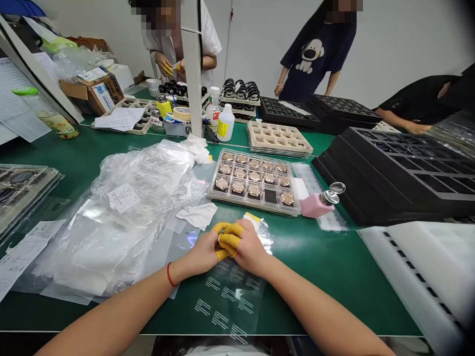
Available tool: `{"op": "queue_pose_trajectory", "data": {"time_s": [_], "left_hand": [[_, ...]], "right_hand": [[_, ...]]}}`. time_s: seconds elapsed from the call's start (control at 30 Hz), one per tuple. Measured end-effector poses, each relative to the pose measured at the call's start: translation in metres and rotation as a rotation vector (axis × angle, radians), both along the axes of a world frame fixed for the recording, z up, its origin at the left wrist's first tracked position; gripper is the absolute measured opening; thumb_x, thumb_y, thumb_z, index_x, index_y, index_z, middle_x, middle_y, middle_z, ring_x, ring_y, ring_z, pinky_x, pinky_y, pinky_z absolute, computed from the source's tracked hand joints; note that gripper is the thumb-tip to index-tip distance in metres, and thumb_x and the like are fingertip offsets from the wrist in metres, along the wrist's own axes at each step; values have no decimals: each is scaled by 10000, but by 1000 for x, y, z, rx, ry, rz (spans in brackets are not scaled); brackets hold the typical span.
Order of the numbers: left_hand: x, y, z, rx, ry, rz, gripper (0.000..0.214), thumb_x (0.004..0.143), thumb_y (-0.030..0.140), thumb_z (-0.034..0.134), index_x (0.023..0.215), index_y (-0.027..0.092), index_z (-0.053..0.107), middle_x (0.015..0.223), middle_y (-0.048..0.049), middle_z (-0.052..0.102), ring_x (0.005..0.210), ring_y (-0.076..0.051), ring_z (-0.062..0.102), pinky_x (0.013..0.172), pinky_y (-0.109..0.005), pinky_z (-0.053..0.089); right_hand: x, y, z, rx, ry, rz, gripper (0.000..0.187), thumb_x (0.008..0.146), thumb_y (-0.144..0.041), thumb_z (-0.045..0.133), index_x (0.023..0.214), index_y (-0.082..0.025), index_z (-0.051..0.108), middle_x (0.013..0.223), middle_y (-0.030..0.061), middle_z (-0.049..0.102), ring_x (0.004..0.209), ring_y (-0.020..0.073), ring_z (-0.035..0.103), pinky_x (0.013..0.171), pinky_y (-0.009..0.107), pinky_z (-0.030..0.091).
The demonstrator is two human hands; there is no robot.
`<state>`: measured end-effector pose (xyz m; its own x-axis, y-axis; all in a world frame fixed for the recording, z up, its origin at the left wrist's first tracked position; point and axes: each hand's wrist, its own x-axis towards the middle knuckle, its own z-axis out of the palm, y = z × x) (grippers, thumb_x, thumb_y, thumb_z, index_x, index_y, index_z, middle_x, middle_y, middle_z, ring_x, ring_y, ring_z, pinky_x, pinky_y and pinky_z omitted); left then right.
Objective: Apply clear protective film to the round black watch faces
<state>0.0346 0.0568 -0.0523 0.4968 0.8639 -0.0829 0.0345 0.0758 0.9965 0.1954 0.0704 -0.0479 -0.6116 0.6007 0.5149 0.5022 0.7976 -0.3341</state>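
Meeting at the fingertips in the lower centre of the head view, a person's left hand [202, 251] and right hand [251, 247] are pressed together with curled fingers, several tips covered by yellow rubber finger cots [230, 240]. Whatever they may be pinching is hidden, so I cannot tell what it is. One red cord bracelet [171, 275] circles the left wrist. Beneath the hands, on a green tabletop [334, 252], lies one clear plastic sheet [237, 301] printed with small blocks of white text.

Just above the hands, at the centre of the frame, one clear plastic tray [256, 204] has fifteen compartments in three rows of five. Fourteen contain one round gold-coloured piece [254, 190] each; the fourth in the nearest row shows its dark lining.

Touching or just beside the tray's right end stands one pink bottle [315, 205] with a silvery cap. Left of centre is a crumpled heap of clear plastic bags [148, 168]. In the upper left, one transparent jar [55, 118] with a green lid has brownish contents at its bottom. Three other people are partly visible along the top and right.
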Motion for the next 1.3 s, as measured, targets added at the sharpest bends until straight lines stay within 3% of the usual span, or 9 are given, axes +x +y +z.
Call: {"op": "queue_pose_trajectory", "data": {"time_s": [0.13, 0.3, 0.4, 0.53, 0.77, 1.03, 1.2, 1.3], "left_hand": [[0, -1, -1, -154, -138, 57, 472, 751, 195, 621, 1164, 229, 395, 924, -10, 603, 831, -166, 627, 800, -324, 499], [-2, 1, -1, -62, -36, 77, 430, 743, 176, 611, 1143, 207, 456, 932, -28, 602, 830, -167, 603, 713, -270, 495], [-1, 1, 0, -37, -30, 73, 373, 750, 194, 612, 1101, 198, 489, 948, -37, 607, 835, -174, 605, 709, -273, 498], [1, 0, -1, -129, -115, 117, 468, 748, 203, 631, 1164, 216, 418, 959, -32, 613, 855, -174, 624, 764, -299, 509], [-3, 2, -4, -70, -74, 147, 451, 758, 186, 606, 1170, 213, 426, 913, -18, 607, 826, -157, 611, 730, -269, 499], [2, -1, 2, -111, -120, 132, 451, 729, 225, 658, 1128, 213, 448, 914, -14, 612, 807, -165, 633, 791, -332, 530], [-4, 6, 8, -98, -114, 267, 515, 695, 253, 693, 1130, 215, 421, 899, -8, 623, 819, -175, 647, 830, -367, 523], [-11, 15, 16, -108, -223, 391, 558, 662, 262, 721, 1111, 208, 394, 864, 1, 636, 810, -180, 662, 858, -400, 514]], "right_hand": [[8, 6, -2, 20, 59, -105, 142, 864, -215, 501, 894, -238, 637, 836, 40, 609, 768, 172, 459, 697, 332, 332], [0, -7, -1, -39, -2, -43, 185, 873, -196, 478, 914, -258, 648, 823, 36, 614, 768, 175, 459, 682, 329, 331], [-5, -2, -3, -7, 44, -115, 173, 873, -197, 477, 893, -232, 646, 806, 43, 609, 765, 178, 448, 687, 331, 333], [-1, 5, -3, 1, 118, -214, 129, 870, -216, 498, 883, -195, 625, 798, 51, 607, 765, 181, 441, 692, 333, 338], [-7, -9, -6, -38, 79, -124, 168, 890, -208, 455, 868, -207, 621, 771, 45, 608, 740, 174, 450, 676, 320, 350], [1, 19, -3, -189, 192, -354, 156, 875, -256, 481, 817, -208, 617, 809, 45, 627, 778, 188, 481, 717, 338, 379], [27, 20, 7, -252, 275, -438, 196, 851, -287, 515, 1017, -228, 599, 959, 63, 627, 949, 224, 517, 848, 406, 408], [41, 14, 15, -347, 254, -310, 283, 826, -319, 559, 1100, -249, 562, 1109, 72, 582, 1073, 233, 495, 932, 435, 395]]}}
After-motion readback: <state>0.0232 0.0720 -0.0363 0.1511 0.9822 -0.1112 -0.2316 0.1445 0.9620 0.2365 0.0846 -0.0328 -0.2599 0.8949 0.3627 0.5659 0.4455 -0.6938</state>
